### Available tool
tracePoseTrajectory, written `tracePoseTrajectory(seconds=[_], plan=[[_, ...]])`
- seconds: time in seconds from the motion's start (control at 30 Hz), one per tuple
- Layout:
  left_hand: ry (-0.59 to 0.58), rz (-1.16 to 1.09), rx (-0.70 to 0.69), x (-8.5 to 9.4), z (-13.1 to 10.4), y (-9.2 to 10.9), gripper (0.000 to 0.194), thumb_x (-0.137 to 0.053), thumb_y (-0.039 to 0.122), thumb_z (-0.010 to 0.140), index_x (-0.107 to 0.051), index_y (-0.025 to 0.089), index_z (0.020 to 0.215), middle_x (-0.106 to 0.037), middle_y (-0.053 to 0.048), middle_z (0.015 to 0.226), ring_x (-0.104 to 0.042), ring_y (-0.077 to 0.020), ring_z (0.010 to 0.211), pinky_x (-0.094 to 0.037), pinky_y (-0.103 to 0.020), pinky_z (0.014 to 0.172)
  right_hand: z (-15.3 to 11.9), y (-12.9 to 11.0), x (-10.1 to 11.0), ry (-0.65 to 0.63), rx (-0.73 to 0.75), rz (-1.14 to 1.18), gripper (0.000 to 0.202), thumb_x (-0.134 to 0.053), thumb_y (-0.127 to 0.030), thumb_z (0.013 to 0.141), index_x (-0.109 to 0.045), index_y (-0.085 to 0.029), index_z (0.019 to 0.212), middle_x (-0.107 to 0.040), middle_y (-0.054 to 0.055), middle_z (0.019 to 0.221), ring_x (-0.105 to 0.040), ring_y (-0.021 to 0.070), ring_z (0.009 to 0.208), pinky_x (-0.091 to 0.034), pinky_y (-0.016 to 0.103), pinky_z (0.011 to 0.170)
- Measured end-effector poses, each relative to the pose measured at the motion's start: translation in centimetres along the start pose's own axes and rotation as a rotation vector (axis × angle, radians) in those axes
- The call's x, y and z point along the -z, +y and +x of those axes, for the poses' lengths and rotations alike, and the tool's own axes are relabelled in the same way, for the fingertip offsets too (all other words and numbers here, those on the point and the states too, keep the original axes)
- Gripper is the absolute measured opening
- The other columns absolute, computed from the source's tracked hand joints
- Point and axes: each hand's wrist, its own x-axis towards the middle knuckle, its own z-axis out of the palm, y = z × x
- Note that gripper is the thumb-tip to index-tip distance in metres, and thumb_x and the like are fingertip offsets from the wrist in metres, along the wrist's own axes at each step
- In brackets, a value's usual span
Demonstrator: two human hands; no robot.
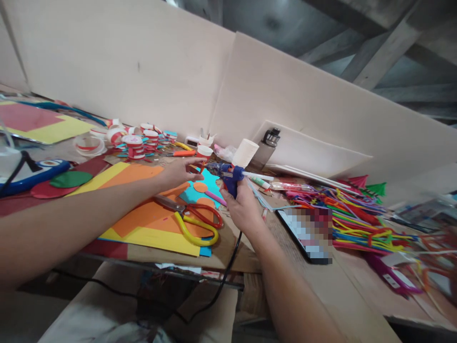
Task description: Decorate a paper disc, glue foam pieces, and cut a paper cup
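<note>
Our right hand (243, 202) is wrapped round the handle of a blue glue gun (228, 175), its fingers closed on the grip, and the nozzle points left towards our other hand. A white glue stick (259, 176) juts from the back of the gun, over the right hand, and a black cord (233, 252) hangs below that hand and off the table edge. Our left hand (180, 172), just ahead of the nozzle, is partly closed, with a small orange piece (202, 167) pinched between thumb and finger. Beneath the gun, between our hands, we see blue paper (210, 181). Nearer to us than the left hand, scissors (185, 207) with one red and one yellow handle rest on orange paper (139, 216). Decorated cups (135, 146) stand beyond the left hand and to its left. Just past the right hand is a stack of white cups (246, 151), with a bottle (267, 150) behind it to the right. To the right of that hand lies a phone (303, 238), and farther right are bright pipe cleaners (364, 226).
</note>
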Motion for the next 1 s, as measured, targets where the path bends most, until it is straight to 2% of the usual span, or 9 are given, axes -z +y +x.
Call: tracePoseTrajectory(seconds=[0.27, 0.43, 0.67, 0.87, 1.0], plan=[[0.068, 0.001, -0.003, 0.3, 0.3, -0.6, 0.062, -0.076, 0.038, 0.065, -0.059, 0.018, 0.122, -0.066, -0.01, 0.114, -0.066, -0.0235, 0.093, -0.058, -0.035, 0.075, -0.2, -0.7, 0.0, -0.03, 0.038, 0.068, 0.04, -0.055, -0.024, 0.083, -0.047, -0.021, 0.122, -0.06, 0.007, 0.107, -0.054, 0.0204, 0.093, -0.045, 0.035, 0.083], [0.041, 0.009, 0.007, 0.1, 0.0, 0.0, 0.061, -0.074, 0.036, 0.067, -0.059, 0.019, 0.124, -0.066, -0.009, 0.11, -0.066, -0.0216, 0.09, -0.057, -0.034, 0.074, -0.2, -0.4, 0.0, -0.011, -0.016, 0.08, 0.03, -0.055, -0.024, 0.082, -0.053, -0.021, 0.112, -0.059, 0.005, 0.094, -0.052, 0.0192, 0.08, -0.044, 0.033, 0.074], [-0.043, -0.022, -0.059, -0.1, -0.1, -0.1, 0.066, -0.075, 0.037, 0.067, -0.057, 0.021, 0.128, -0.064, -0.009, 0.111, -0.064, -0.0189, 0.087, -0.054, -0.034, 0.075, 0.0, 0.0, 0.2, 0.03, -0.022, 0.108, 0.024, -0.054, -0.021, 0.079, -0.053, -0.02, 0.103, -0.055, 0.001, 0.085, -0.048, 0.0164, 0.074, -0.043, 0.031, 0.071], [0.014, -0.063, 0.023, 0.1, -0.2, 0.4, 0.064, -0.075, 0.034, 0.066, -0.057, 0.018, 0.126, -0.066, -0.01, 0.111, -0.065, -0.021, 0.09, -0.055, -0.034, 0.074, -0.2, -0.2, 0.1, 0.013, -0.037, 0.19, 0.019, -0.057, -0.025, 0.079, -0.055, -0.022, 0.098, -0.055, 0.002, 0.089, -0.049, 0.0158, 0.074, -0.047, 0.03, 0.065], [0.049, -0.085, 0.03, 0.2, 0.0, -0.1, 0.064, -0.077, 0.033, 0.065, -0.058, 0.019, 0.124, -0.064, -0.01, 0.116, -0.065, -0.023, 0.095, -0.057, -0.034, 0.074, -0.3, -0.1, 0.0, 0.001, -0.054, 0.168, 0.025, -0.059, -0.029, 0.078, -0.054, -0.021, 0.102, -0.057, 0.003, 0.087, -0.052, 0.0154, 0.071, -0.049, 0.029, 0.061]])
